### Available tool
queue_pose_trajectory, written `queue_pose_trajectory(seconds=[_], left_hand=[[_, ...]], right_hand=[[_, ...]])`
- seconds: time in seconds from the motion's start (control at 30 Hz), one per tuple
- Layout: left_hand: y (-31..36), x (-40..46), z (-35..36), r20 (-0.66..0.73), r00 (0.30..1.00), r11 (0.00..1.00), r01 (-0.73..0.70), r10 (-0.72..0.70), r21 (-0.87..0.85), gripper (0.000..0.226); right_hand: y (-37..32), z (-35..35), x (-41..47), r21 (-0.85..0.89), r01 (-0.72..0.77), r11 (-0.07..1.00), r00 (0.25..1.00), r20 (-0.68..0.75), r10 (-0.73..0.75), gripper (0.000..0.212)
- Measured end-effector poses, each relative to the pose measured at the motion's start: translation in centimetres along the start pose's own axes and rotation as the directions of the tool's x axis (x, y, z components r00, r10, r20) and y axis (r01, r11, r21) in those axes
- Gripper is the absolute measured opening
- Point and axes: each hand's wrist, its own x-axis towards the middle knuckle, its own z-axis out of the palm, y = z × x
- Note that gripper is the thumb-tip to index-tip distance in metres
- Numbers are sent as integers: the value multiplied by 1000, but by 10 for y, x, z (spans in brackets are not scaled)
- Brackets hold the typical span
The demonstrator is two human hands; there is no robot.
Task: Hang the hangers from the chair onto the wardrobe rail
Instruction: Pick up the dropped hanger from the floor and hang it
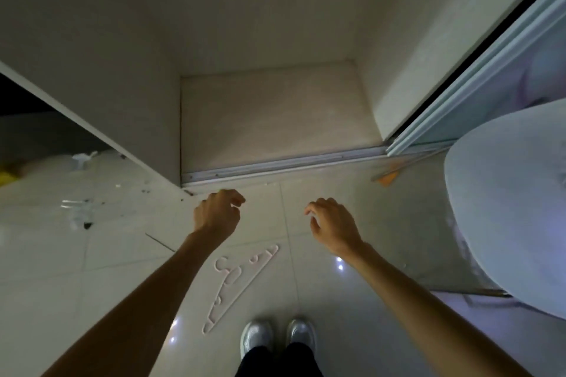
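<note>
A pale pink hanger [235, 285] lies flat on the glossy tiled floor [92, 254], its hook end pointing away from the person's shoes [277, 335] and its long bar running diagonally between the two forearms. It touches neither hand, and its position on the floor rather than on a seat suggests it has slipped out of the sequence and must be picked up before it can be hung. The left hand [217, 214] hovers above the tiles with fingers loosely curled and grasping nothing; the right hand [332, 225] hangs likewise relaxed and empty, fingers slightly spread. Both are held forward at the wardrobe's threshold, probably in readiness to bend for the hanger. Directly ahead stands the open wardrobe compartment [275, 116], its base bare above the sliding-door track [284, 164]; the rail itself is out of view. The sliding door [477, 79] is pushed to the right, leaving the opening free. The rounded grey chair [505, 208] stands at right, near the door.
</note>
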Motion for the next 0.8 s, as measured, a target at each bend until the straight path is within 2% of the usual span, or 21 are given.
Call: queue_pose_trajectory(seconds=[0.13,0.23,0.33,0.47,0.63,0.73,0.8], left_hand=[[-74,39,96,109,978,981,183,-176,-60,32],[-131,72,177,184,922,930,359,-342,-73,29],[-173,92,242,218,873,887,458,-436,-56,32],[-208,109,306,279,831,863,505,-481,-17,34],[-246,133,368,387,793,854,520,-470,-28,46],[-260,141,393,393,776,832,553,-493,-49,52],[-271,142,410,369,759,790,605,-537,-95,54]], right_hand=[[22,110,12,-29,16,999,980,198,-10,27],[40,202,26,-63,71,995,942,332,-46,29],[53,275,40,-99,132,986,913,399,-82,29],[66,349,50,-119,220,968,871,472,-140,30],[82,426,64,-140,330,934,827,520,-215,42],[87,453,73,-121,362,924,822,509,-255,54],[90,471,78,-140,396,908,829,478,-288,53]])
